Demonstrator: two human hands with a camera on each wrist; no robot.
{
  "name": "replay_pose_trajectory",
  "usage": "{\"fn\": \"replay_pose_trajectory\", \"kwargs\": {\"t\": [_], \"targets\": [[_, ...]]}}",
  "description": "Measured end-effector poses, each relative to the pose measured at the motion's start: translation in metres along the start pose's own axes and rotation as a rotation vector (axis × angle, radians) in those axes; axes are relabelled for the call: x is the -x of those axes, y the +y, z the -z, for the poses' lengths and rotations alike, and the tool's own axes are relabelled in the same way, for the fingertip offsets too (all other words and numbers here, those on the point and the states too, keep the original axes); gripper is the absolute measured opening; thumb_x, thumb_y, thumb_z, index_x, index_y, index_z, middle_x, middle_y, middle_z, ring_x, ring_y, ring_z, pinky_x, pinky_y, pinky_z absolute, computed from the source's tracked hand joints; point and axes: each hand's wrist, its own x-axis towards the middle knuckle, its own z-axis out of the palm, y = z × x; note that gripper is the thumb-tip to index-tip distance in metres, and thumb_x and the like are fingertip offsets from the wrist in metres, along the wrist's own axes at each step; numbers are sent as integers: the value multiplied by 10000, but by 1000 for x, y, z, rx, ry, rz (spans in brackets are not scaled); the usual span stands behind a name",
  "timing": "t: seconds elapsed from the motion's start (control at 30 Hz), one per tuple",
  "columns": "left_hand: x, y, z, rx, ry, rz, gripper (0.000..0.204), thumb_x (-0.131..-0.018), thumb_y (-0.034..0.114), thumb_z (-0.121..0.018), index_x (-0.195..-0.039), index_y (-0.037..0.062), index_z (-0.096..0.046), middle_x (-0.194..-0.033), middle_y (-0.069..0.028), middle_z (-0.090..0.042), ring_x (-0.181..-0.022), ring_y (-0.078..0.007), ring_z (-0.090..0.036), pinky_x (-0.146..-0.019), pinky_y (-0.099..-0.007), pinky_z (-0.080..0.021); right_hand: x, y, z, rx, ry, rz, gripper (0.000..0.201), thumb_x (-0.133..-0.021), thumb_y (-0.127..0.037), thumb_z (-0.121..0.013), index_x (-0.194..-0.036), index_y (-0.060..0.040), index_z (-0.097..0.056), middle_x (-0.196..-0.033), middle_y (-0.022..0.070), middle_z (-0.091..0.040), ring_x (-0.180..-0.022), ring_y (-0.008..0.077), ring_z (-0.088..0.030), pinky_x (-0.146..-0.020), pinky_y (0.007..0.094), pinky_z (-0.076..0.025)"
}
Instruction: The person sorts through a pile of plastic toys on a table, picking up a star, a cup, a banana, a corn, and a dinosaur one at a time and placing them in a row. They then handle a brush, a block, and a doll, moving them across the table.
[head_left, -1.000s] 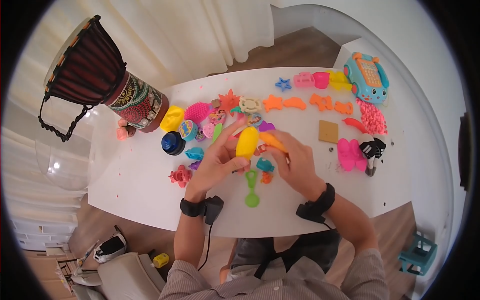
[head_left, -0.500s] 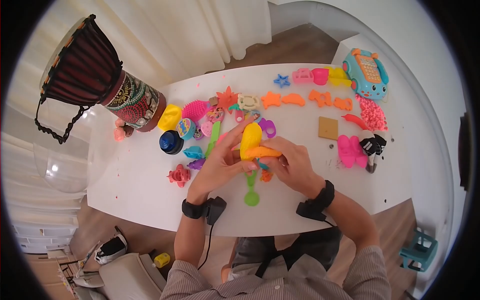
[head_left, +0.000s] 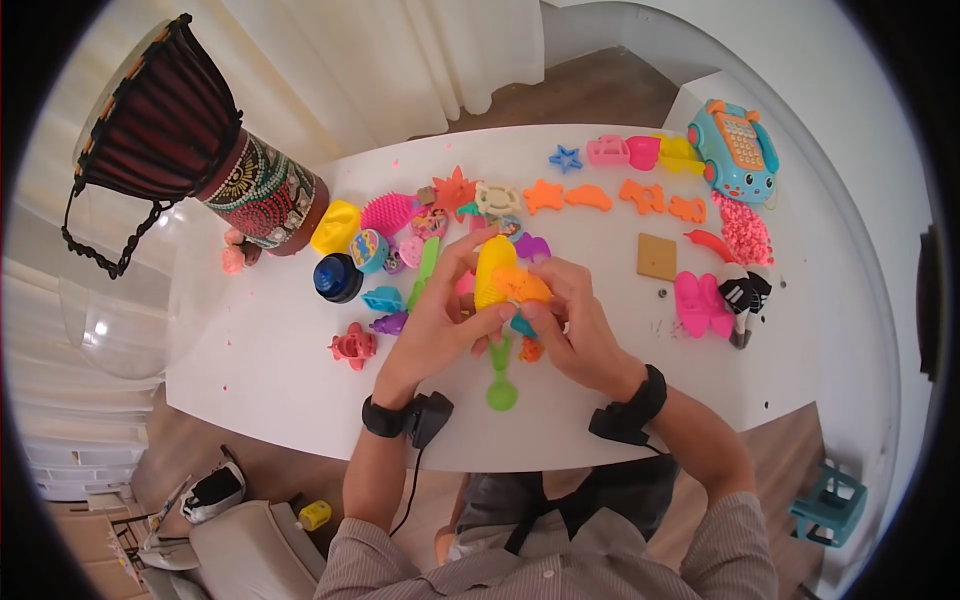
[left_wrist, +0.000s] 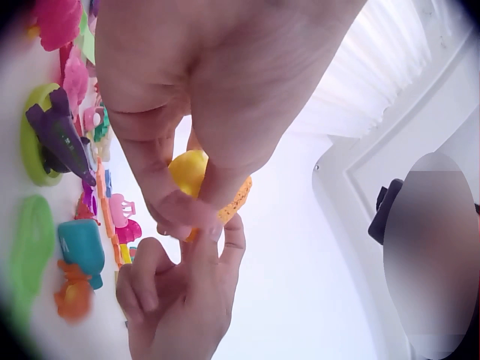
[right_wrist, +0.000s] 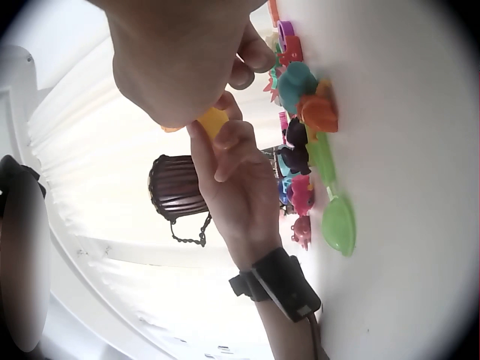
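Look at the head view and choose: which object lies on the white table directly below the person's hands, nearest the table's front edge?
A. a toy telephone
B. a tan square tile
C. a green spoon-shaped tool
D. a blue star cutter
C. The green spoon-shaped tool lies just below the left hand and right hand, which hold a yellow piece and an orange piece above the table.

A white table (head_left: 280, 370) holds many scattered plastic toys. A tall patterned drum (head_left: 200, 150) stands at its far left corner. A blue toy telephone (head_left: 738, 148) sits at the far right, near a pink beaded heap (head_left: 745, 232). A green spoon (head_left: 500, 385) lies near the front edge, beside a red figure (head_left: 352, 346) and a dark blue jar (head_left: 336, 278).
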Motion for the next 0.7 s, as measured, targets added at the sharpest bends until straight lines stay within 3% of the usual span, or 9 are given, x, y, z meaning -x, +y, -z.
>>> {"fn": "replay_pose_trajectory", "kwargs": {"t": [0.03,0.13,0.3,0.37,0.4,0.47,0.7], "targets": [[1,1,-1,-13,29,-14,771,-984,-5,-672,-1648,149,-310,-1485,-103,-547,-744,-120,-634,-523,-241,-478,-2,-5,1,-44,6,-19,491,-1069,-153,-625,-1497,-89,-393,-1268,157,-648,-804,288,-739,-727,352,-574],[1,4,-1,48,35,-3,779,-976,-18,-665,-1648,146,-307,-1435,-81,-568,-687,-94,-565,-490,-227,-441,-8,-21,9,-43,-40,-33,514,-1051,-117,-635,-1514,-102,-411,-1292,159,-647,-792,275,-732,-728,355,-571],[3,1,6,77,-61,18,759,-963,-8,-683,-1627,136,-346,-1325,-56,-589,-671,-77,-533,-498,-206,-414,-6,-18,10,-140,-105,-68,578,-998,-79,-684,-1527,-132,-457,-1288,141,-688,-781,285,-719,-726,353,-567],[5,0,8,107,-99,42,748,-956,-2,-695,-1615,131,-366,-1288,-49,-592,-672,-75,-538,-501,-201,-407,-8,-30,19,-2,-273,-158,640,-954,-122,-766,-1523,-138,-475,-1292,127,-706,-826,316,-729,-747,363,-585],[5,-1,9,53,-118,38,735,-947,-3,-703,-1598,126,-388,-1276,-48,-594,-676,-73,-545,-502,-201,-405,-9,-28,17,-4,-274,-163,640,-954,-122,-766,-1523,-138,-475,-1292,127,-706,-826,316,-729,-747,363,-585],[5,-3,7,4,-136,39,722,-937,-3,-712,-1581,120,-410,-1263,-46,-596,-679,-72,-551,-503,-200,-402,-9,-24,11,170,-155,159,731,-903,-185,-833,-1539,-154,-473,-1270,136,-716,-890,335,-742,-774,380,-603],[8,-1,5,60,-150,42,657,-907,9,-736,-1503,112,-478,-1322,-57,-549,-710,-76,-586,-510,-200,-427,-11,-24,14,245,-132,274,800,-875,-229,-845,-1570,-146,-458,-1293,154,-708,-944,341,-749,-765,382,-611]]}}
